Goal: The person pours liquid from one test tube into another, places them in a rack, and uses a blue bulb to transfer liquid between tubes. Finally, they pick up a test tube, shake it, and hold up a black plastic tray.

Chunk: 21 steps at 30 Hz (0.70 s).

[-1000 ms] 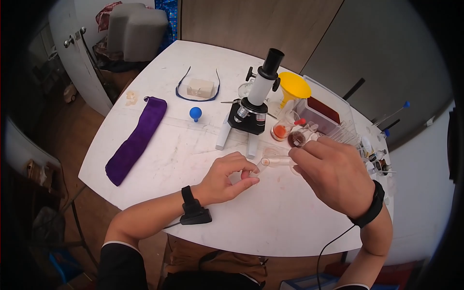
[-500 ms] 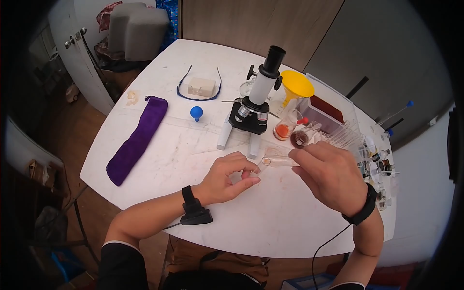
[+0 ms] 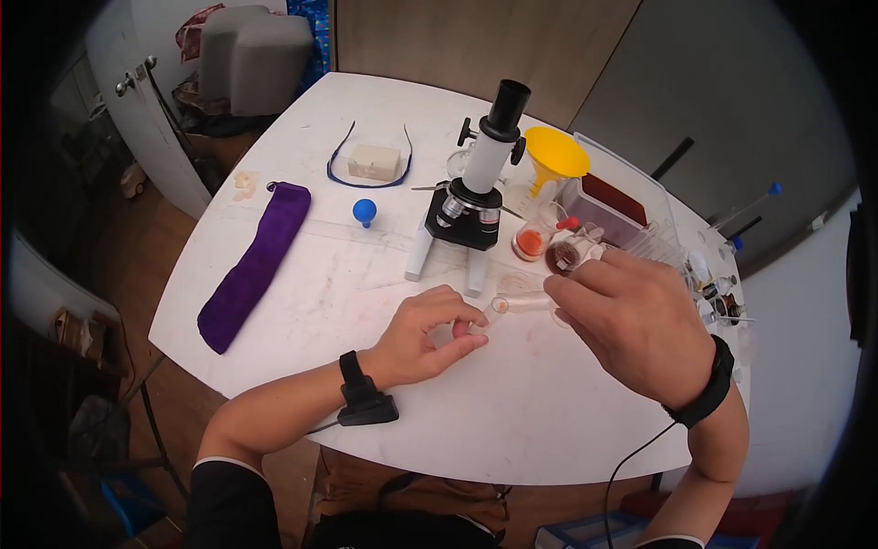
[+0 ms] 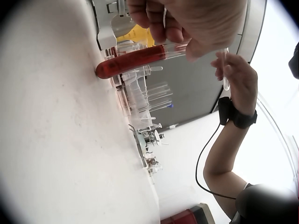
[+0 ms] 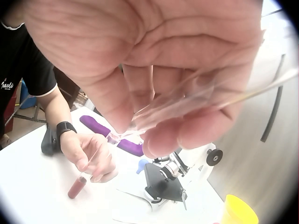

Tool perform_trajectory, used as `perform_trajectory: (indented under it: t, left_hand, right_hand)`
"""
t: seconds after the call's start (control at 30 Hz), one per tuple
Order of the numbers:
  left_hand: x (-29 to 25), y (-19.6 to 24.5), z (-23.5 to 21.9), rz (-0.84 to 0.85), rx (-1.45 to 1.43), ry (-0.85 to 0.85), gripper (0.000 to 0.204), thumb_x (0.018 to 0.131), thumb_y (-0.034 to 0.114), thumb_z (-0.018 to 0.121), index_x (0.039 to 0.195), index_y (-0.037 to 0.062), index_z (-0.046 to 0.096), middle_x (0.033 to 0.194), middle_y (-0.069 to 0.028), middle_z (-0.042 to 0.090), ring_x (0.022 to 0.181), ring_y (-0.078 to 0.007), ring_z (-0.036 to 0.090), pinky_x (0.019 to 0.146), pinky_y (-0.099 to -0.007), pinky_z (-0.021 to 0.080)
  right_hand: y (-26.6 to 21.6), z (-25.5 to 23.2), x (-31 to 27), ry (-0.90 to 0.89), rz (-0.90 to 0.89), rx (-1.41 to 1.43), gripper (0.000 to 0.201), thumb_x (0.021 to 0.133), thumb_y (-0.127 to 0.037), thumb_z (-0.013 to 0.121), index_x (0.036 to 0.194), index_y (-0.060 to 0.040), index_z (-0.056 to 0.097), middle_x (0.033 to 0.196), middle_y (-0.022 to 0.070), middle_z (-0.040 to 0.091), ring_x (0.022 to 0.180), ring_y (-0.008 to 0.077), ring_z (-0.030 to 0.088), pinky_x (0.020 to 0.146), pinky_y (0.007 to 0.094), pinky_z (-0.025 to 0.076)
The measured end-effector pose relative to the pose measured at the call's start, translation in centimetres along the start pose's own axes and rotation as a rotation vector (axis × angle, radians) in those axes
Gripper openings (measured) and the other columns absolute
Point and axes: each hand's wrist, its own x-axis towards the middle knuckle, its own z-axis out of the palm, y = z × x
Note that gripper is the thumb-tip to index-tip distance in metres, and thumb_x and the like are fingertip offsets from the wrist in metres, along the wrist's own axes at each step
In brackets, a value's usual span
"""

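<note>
My left hand (image 3: 428, 337) pinches a glass test tube near its top; in the left wrist view dark red liquid (image 4: 133, 62) fills its lower part, and the rounded bottom is at or close to the tabletop. My right hand (image 3: 636, 334) holds a second clear glass tube (image 3: 526, 301), tilted nearly level, its end close to the mouth of the left tube. The right wrist view shows this clear tube (image 5: 173, 105) lying across the curled fingers. Whether the two tubes touch, I cannot tell.
Behind my hands stands a microscope (image 3: 476, 188). A yellow funnel (image 3: 556, 154), a flask with orange-red liquid (image 3: 530, 243) and several glass tubes are at the right. Further left are a blue bulb (image 3: 365, 211), safety glasses (image 3: 370, 184) and a purple pouch (image 3: 254, 265).
Both hands keep their grips and nearly the same positions. The head view has shifted slightly, and a reddish patch now shows between my left thumb and fingers.
</note>
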Motion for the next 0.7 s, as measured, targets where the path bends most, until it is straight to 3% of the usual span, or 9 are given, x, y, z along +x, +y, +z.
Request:
perform_trajectory:
  t: [0.1, 0.37, 0.7]
  left_hand:
    - [-0.1, -0.2, 0.1, -0.002, -0.015, 0.009, 0.013, 0.086, 0.010, 0.078, 0.098, 0.0059, 0.072, 0.075, -0.0044, 0.061, 0.076, -0.0200, 0.057, 0.069, -0.0323, 0.046]
    - [-0.1, -0.1, 0.1, 0.004, -0.006, 0.007, 0.013, 0.086, 0.010, 0.078, 0.097, 0.0056, 0.072, 0.074, -0.0046, 0.060, 0.075, -0.0205, 0.056, 0.070, -0.0327, 0.046]
    - [-0.1, -0.3, 0.2, 0.019, -0.004, 0.013, 0.014, 0.085, 0.011, 0.078, 0.097, 0.0063, 0.072, 0.075, -0.0044, 0.060, 0.075, -0.0207, 0.057, 0.070, -0.0331, 0.046]
  right_hand:
    - [-0.4, -1.0, 0.6, -0.055, -0.014, -0.027, 0.023, 0.076, -0.003, 0.068, 0.098, -0.0055, 0.069, 0.083, 0.0053, 0.063, 0.081, 0.0226, 0.063, 0.066, 0.0359, 0.052]
    - [-1.5, -2.5, 1.9, -0.135, -0.037, -0.111, 0.010, 0.074, -0.004, 0.066, 0.084, -0.0028, 0.066, 0.080, 0.0084, 0.066, 0.079, 0.0238, 0.064, 0.066, 0.0361, 0.053]
    - [-2.1, -3.2, 2.4, -0.172, -0.037, -0.143, 0.005, 0.075, -0.004, 0.066, 0.080, -0.0029, 0.065, 0.081, 0.0098, 0.068, 0.080, 0.0246, 0.066, 0.065, 0.0371, 0.054]
